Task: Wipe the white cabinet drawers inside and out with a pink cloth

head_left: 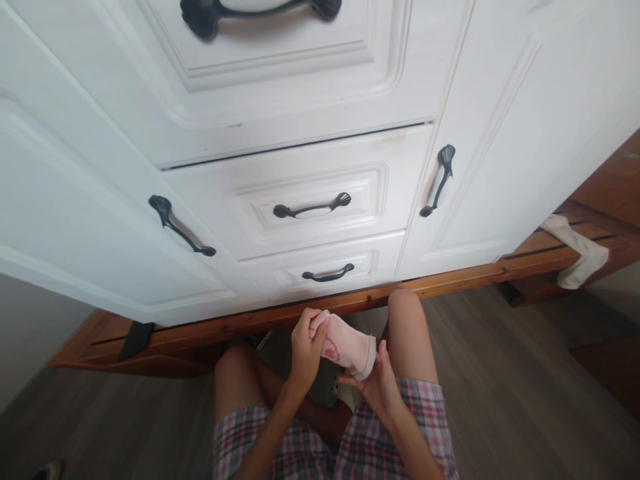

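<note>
A pale pink sock with a darker pink pattern is stretched between my hands, above my lap. My left hand is closed round its patterned end, the thumb lying on top. At the grey-white cuff, my right hand grips the edge between thumb and fingers. Below the sock, a foot in a light-coloured sock shows partly between my bare knees.
White cabinet drawers and doors with dark handles stand in front, above a brown wooden ledge. A white cloth item hangs over the wood at the right. Plaid shorts cover my thighs. A dark object lies at the lower left.
</note>
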